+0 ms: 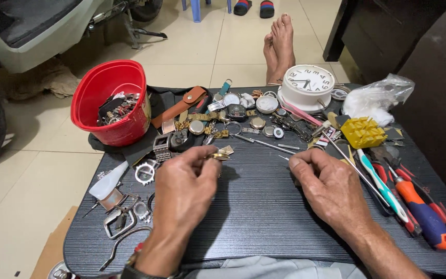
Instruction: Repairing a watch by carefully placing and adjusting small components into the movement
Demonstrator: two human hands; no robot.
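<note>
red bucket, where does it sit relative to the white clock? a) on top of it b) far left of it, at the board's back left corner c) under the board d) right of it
b: the red bucket stands at the back left of the dark board, while the white clock is at the back right.
</note>
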